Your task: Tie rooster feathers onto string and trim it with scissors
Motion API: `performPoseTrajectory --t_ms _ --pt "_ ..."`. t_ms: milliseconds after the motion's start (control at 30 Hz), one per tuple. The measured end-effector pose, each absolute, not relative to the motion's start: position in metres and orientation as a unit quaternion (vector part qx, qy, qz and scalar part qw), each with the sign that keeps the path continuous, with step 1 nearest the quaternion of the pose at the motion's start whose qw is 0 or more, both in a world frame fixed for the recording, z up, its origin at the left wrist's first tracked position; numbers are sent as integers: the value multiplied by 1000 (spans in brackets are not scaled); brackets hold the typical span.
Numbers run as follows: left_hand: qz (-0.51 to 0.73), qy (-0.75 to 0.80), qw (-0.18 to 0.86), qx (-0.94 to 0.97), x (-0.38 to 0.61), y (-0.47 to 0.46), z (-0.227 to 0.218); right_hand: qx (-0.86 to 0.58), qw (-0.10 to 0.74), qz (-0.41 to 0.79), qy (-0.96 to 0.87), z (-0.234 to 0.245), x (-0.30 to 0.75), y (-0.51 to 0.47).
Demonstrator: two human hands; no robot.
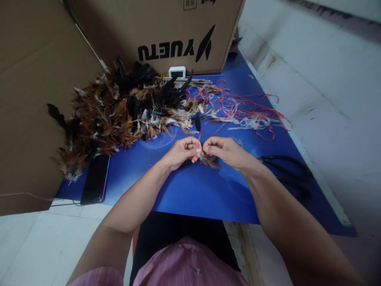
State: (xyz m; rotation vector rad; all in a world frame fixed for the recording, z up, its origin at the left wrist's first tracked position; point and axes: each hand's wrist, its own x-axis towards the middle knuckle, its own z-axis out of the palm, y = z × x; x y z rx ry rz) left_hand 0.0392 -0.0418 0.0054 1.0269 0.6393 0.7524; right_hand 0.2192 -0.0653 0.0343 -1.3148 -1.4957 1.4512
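Near the middle of the blue table, my left hand (185, 152) is closed in a pinch on a small bunch of brown feathers (209, 160), whose tips stick out below the fingers. My right hand (226, 150) meets it fingertip to fingertip, also pinched; what lies between its fingers is too small to make out. A thin red string (199, 135) rises from between the two hands toward the back of the table. Just beyond the fingers is a single dark feather (197, 122).
A large heap of brown and black feathers (110, 111) covers the back left. Tangled red and white strings (253, 113) lie at back right, black-handled scissors (287, 163) by my right forearm. A phone (95, 178), a small white digital display (177, 72) and cardboard boxes (119, 31) stand around.
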Motion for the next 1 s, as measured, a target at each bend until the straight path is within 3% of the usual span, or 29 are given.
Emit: performPoseTrajectory --t_ms 567,1000 --pt "339 293 748 490 39 -41 2 -512 369 508 -586 33 224 -62" --pt "336 304 736 503 39 -40 -2 -503 332 529 -597 31 219 -65"
